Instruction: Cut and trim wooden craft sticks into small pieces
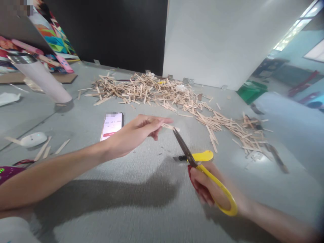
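Note:
Between the thumb and fingers of my left hand (141, 133) is a pale wooden popsicle stick (168, 126) with dark marks on it, its free end pointing right. My right hand (211, 185) is closed around the yellow-handled scissors (188, 153). The tips of the dark blades meet the stick near its free end; whether they are cutting into it, I cannot tell. Behind the scissors, a yellow utility knife (202, 156) lies on the grey table (121, 199), its dark end to the left. Small dark scraps lie on the table below my left hand.
A wide pile of wooden sticks (141, 89) spreads across the back and trails to the right. A phone (111, 126) with a timer lies beside my left forearm. At left are a white mouse (33, 139), loose sticks and a tall bottle (42, 79). Black and white panels stand behind.

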`<state>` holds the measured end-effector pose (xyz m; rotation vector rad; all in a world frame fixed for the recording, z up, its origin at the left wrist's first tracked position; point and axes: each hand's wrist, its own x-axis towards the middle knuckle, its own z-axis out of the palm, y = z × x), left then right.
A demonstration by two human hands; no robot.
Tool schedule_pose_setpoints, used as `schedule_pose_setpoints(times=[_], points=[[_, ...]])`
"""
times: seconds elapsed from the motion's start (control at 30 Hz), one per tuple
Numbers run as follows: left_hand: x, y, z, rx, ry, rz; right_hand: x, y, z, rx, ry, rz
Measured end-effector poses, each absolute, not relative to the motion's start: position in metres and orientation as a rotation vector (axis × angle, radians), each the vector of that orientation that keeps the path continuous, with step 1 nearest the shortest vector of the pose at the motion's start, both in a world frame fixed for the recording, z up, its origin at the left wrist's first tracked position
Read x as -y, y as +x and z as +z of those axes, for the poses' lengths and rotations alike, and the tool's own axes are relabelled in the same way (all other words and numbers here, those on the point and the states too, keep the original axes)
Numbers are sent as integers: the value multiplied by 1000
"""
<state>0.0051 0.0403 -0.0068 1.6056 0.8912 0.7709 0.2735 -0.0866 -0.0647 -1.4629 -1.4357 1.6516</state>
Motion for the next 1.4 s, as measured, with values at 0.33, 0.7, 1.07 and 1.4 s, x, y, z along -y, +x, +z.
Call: schedule_pose_setpoints(times=[0.33, 0.7, 1.07, 1.4], points=[[-33, 8, -3, -735, 1727, 573, 83, 271, -60, 1372, -1378, 1491], [-8, 12, -13, -669, 1701, 585, 98, 279, -68, 1418, -1156, 1745], [-5, 12, -15, -665, 1748, 635, 103, 281, -65, 1446, -1111, 1825], [-4, 13, -22, -741, 1848, 643, 102, 276, -59, 1409, -1159, 1887]])
